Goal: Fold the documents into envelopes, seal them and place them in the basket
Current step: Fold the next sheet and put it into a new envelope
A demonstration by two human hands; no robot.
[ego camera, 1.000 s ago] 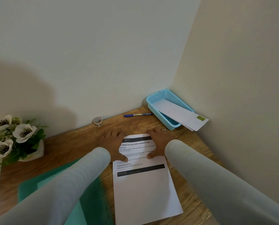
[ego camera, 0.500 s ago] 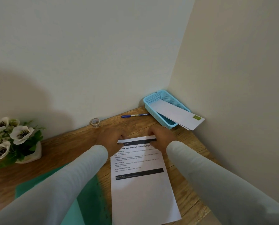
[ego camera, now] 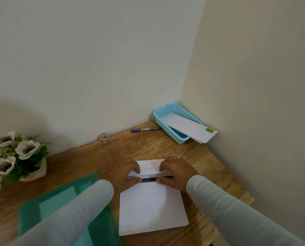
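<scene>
The left hand [ego camera: 123, 173] and right hand [ego camera: 174, 173] pinched the sheet [ego camera: 151, 208] by its turned-over far edge, on the desk [ego camera: 148, 144] near its middle; first fold apparently under way; envelopes [ego camera: 189, 128] lay across the basket [ego camera: 158, 114], far right corner; inserting, sealing, placing remained.

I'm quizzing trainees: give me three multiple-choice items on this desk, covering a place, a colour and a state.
1. Where does the pen lie? A) on the desk beside the basket B) inside the basket C) in a drawer
2. What colour is the basket? A) red B) blue C) black
3. How is the sheet? A) flat B) crumpled C) partly folded, left hand and right hand pinching the fold
Key: 1 A, it lies on wood left of the basket; 2 B, its mesh is blue; 3 C, its top flap is turned over.
</scene>
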